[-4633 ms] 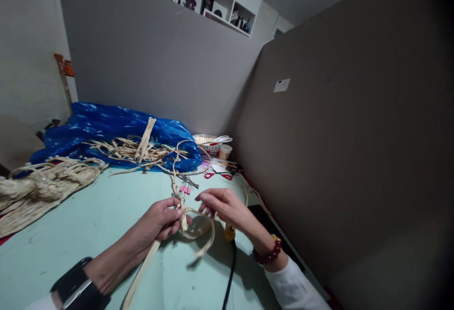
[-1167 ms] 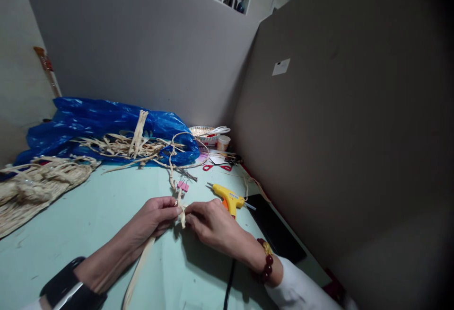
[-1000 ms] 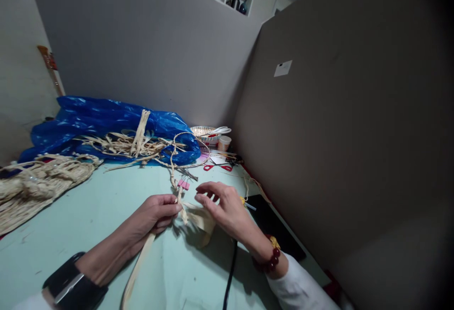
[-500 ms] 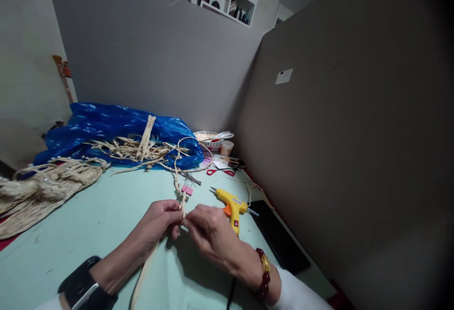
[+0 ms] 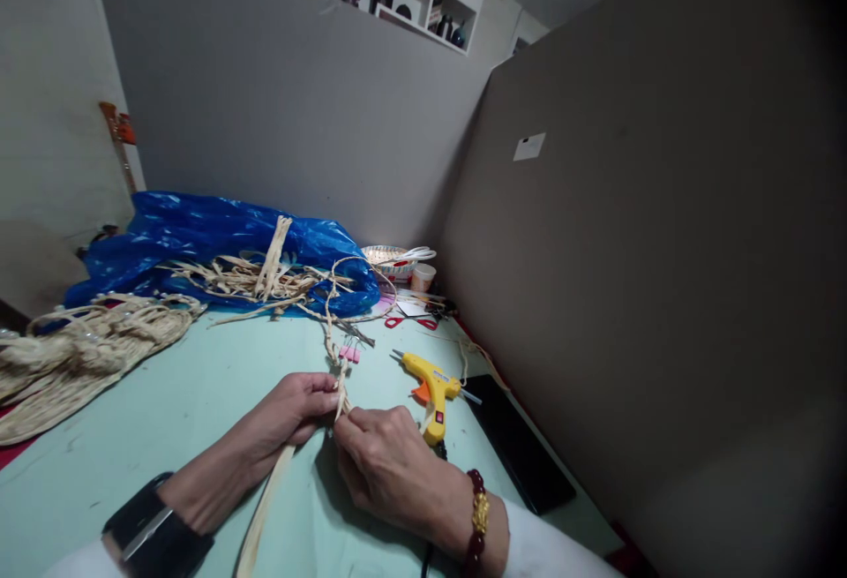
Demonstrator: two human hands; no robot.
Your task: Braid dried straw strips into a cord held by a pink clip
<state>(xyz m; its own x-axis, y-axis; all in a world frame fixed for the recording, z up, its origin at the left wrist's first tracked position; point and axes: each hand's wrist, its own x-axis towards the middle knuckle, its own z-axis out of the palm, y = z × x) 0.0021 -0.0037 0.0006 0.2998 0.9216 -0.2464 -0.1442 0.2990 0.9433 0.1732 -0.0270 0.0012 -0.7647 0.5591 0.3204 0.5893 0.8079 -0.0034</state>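
A pale braided cord of dried plant strips (image 5: 342,381) runs toward me from a pink binder clip (image 5: 349,354). My left hand (image 5: 301,406) pinches the cord just below the clip, between thumb and fingers. Close beside it, my right hand (image 5: 390,463) is closed on the strips at the cord's lower end, its fingertips almost touching the left ones. One loose flat strip (image 5: 265,507) trails from under my left hand to the near edge of the view. The exact grip of the right fingers is partly hidden.
A yellow glue gun (image 5: 433,388) lies right of my hands, beside a black flat tray-like object (image 5: 522,441). Red-handled scissors (image 5: 411,322) lie farther back. A blue plastic bag (image 5: 198,216) with loose strips is behind; a woven piece (image 5: 99,349) lies left.
My right hand has shifted slightly toward me and left, drawing down along the strips. The left hand keeps its place on the cord, and more of the trailing strip shows.
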